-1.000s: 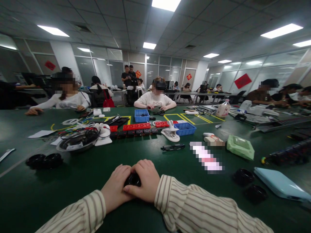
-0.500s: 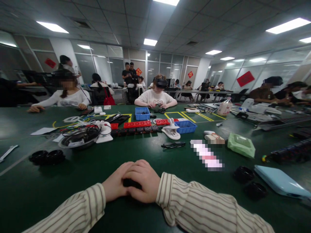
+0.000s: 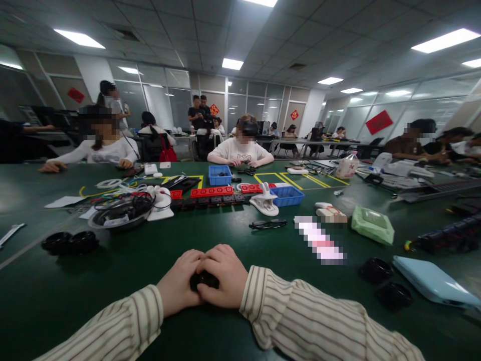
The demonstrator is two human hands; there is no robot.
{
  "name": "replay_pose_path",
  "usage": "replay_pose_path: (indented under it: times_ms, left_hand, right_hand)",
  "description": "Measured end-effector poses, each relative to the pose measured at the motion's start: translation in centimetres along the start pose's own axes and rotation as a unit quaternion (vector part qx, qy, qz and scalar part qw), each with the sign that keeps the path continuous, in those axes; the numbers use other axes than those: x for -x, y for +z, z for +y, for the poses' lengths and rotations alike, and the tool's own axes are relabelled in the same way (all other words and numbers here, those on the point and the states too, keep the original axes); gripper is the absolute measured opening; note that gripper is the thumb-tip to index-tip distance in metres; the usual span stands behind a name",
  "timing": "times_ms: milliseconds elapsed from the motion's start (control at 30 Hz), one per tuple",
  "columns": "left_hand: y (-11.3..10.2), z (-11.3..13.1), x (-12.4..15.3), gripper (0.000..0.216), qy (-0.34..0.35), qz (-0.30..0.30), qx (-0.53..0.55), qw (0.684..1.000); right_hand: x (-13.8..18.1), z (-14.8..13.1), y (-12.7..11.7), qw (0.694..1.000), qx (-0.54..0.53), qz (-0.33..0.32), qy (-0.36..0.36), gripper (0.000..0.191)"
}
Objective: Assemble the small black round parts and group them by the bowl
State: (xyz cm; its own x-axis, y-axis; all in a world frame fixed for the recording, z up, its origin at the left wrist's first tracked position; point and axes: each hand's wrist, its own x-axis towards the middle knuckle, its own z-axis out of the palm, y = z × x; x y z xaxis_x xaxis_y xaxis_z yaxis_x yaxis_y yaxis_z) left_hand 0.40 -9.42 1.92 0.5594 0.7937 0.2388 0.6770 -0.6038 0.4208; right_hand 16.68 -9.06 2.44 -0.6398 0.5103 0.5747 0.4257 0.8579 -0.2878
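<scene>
Close in front of me, my left hand (image 3: 181, 281) and my right hand (image 3: 225, 277) are wrapped around one black round part (image 3: 205, 281) at the table top. Only its dark, shiny surface shows between my thumbs and fingers; the rest is covered. My right fingers lie across the top, touching the left fingertips. Similar black ring-shaped parts stand as a pair at the left (image 3: 56, 242) and as another pair at the right (image 3: 376, 269). Beyond my hands lie black-framed glasses (image 3: 268, 224).
On the green table (image 3: 143, 265) are a metal bowl of cables (image 3: 112, 224), a wrench (image 3: 12, 234), red-and-black strips (image 3: 212, 192), blue bins (image 3: 287, 195), a white clip stand (image 3: 265, 203), a green wipes pack (image 3: 373, 225) and a light-blue case (image 3: 432, 282). People sit opposite.
My hands have shifted slightly on the black round part, and more of its shiny surface shows between them. The view has moved a little.
</scene>
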Motion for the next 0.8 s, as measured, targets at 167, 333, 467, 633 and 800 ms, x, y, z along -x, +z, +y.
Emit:
replay_pose_path:
  times_ms: [167, 333, 467, 633, 800]
  left_hand:
    - [0.2, -0.8, 0.1, 0.044, 0.021, -0.027, 0.044, 0.998]
    - [0.9, -1.3, 0.6, 0.074, 0.01, 0.01, -0.005, 1.0]
    - [1.0, -1.3, 0.6, 0.085, 0.022, 0.0, -0.012, 1.0]
    - [0.6, -0.5, 0.3, 0.051, 0.0, -0.007, -0.006, 1.0]
    - [-0.1, 0.1, 0.0, 0.034, 0.002, -0.027, 0.076, 0.997]
  right_hand:
    - [0.0, -0.2, -0.3, 0.994, -0.064, -0.007, -0.084, 0.026]
    - [0.0, -0.3, -0.4, 0.997, -0.057, 0.04, -0.046, 0.039]
    - [0.0, 0.0, 0.1, 0.996, 0.018, 0.058, 0.065, 0.039]
    - [-0.1, 0.1, 0.2, 0.994, 0.05, 0.026, 0.09, 0.036]
    - [-0.1, 0.0, -0.1, 1.0, 0.0, -0.01, 0.012, 0.021]
